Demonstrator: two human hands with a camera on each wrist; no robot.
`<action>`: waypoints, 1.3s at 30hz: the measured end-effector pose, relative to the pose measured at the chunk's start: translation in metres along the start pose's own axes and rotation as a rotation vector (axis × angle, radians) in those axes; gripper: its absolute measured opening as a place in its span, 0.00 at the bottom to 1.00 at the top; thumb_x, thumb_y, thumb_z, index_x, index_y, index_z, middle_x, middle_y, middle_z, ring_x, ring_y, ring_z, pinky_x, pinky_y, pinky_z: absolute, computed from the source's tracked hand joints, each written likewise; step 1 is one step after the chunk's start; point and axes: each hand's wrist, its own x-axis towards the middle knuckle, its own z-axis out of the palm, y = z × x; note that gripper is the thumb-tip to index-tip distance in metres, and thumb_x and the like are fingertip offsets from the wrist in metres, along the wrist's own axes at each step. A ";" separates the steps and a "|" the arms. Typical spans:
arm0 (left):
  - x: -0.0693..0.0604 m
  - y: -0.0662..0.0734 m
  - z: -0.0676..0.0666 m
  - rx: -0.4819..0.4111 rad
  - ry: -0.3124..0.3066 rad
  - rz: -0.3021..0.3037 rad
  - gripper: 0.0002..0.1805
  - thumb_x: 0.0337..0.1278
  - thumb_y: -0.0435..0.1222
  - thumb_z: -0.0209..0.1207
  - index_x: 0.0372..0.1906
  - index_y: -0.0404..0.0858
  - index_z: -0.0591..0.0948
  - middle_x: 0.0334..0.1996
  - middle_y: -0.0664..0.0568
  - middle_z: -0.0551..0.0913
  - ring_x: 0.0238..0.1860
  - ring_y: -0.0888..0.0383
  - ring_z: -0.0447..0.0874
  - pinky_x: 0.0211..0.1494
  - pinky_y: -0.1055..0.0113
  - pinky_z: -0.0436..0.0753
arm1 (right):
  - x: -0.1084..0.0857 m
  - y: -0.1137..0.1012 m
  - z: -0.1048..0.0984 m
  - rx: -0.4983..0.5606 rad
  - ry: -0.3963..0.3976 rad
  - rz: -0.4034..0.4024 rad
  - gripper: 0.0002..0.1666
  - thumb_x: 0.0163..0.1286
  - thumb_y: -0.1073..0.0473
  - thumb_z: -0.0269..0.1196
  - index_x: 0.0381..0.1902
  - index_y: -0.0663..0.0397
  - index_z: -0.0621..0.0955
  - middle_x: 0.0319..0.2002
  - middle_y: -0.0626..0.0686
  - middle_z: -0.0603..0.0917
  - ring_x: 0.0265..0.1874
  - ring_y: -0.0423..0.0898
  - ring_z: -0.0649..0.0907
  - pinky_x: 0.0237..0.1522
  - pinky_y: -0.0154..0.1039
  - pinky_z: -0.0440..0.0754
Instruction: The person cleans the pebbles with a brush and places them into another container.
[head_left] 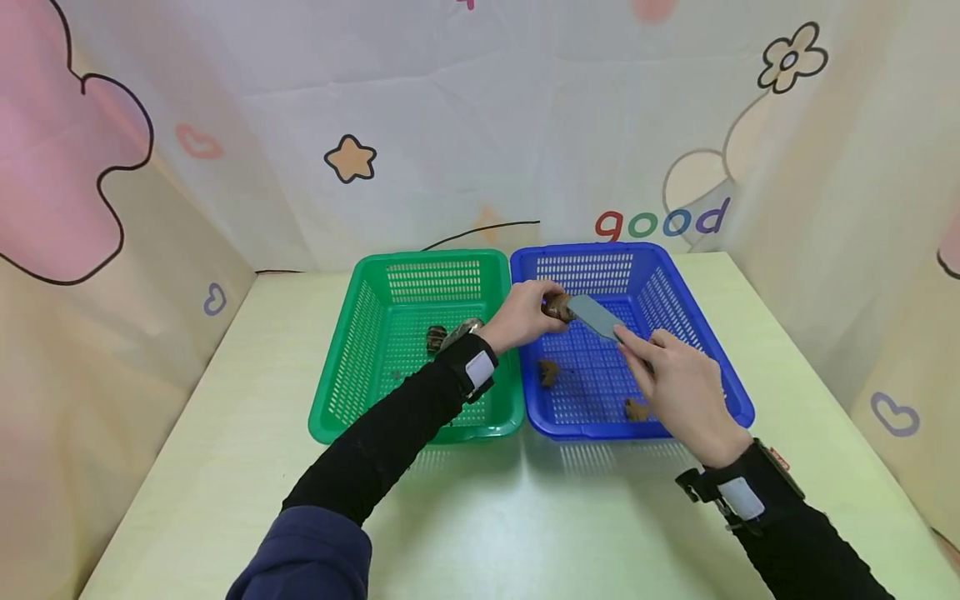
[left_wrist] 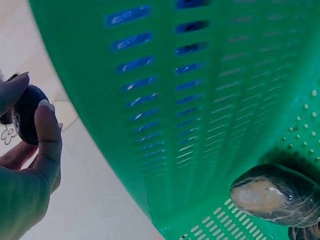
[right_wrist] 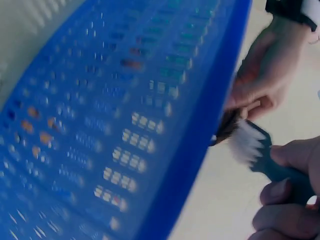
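Above the blue basket [head_left: 577, 434], my left hand [head_left: 521, 318] grips a dark, brown-streaked stone [head_left: 557, 307] between thumb and fingers. The left wrist view shows the same stone [left_wrist: 27, 115] as smooth and nearly black. In my right hand [head_left: 686, 392] is a brush [head_left: 595, 317] with a flat grey-green body, held by its handle. The right wrist view shows its white bristles [right_wrist: 245, 142] against the stone's side. Part of the stone is hidden behind my left fingers and the brush.
Two brownish lumps [head_left: 548, 372] lie apart in the blue basket. Left of it, touching rims, stands a green basket [head_left: 322, 427] with a striped stone [head_left: 436, 338] and a larger dark stone [left_wrist: 272, 195] inside. Both baskets sit on a pale table [head_left: 247, 400] before a printed curtain.
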 end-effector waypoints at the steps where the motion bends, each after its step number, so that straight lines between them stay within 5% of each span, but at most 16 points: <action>1: 0.000 0.000 0.000 0.010 0.000 -0.001 0.24 0.51 0.33 0.69 0.56 0.34 0.79 0.46 0.45 0.84 0.43 0.53 0.82 0.39 0.72 0.75 | 0.001 0.000 -0.001 -0.016 0.006 0.000 0.19 0.63 0.61 0.66 0.53 0.54 0.84 0.18 0.49 0.64 0.15 0.41 0.60 0.14 0.30 0.57; 12: -0.002 -0.002 0.000 0.013 0.021 -0.012 0.25 0.50 0.33 0.69 0.55 0.33 0.78 0.49 0.43 0.82 0.46 0.52 0.81 0.45 0.69 0.80 | -0.010 0.007 -0.013 0.012 -0.051 0.053 0.18 0.63 0.62 0.66 0.52 0.55 0.84 0.17 0.48 0.64 0.16 0.40 0.60 0.14 0.30 0.57; 27: -0.010 0.010 -0.019 0.007 0.255 0.068 0.28 0.51 0.32 0.69 0.56 0.34 0.71 0.54 0.41 0.74 0.57 0.49 0.75 0.54 0.62 0.82 | -0.018 0.016 -0.016 0.020 -0.057 0.085 0.17 0.63 0.62 0.66 0.50 0.57 0.85 0.16 0.48 0.63 0.16 0.40 0.59 0.13 0.31 0.56; 39: -0.015 0.006 -0.019 0.010 0.344 0.098 0.29 0.52 0.31 0.68 0.58 0.32 0.69 0.56 0.41 0.72 0.57 0.48 0.76 0.54 0.62 0.82 | -0.017 0.014 -0.013 0.052 -0.099 0.108 0.17 0.65 0.61 0.65 0.52 0.57 0.84 0.17 0.48 0.65 0.17 0.40 0.61 0.14 0.31 0.57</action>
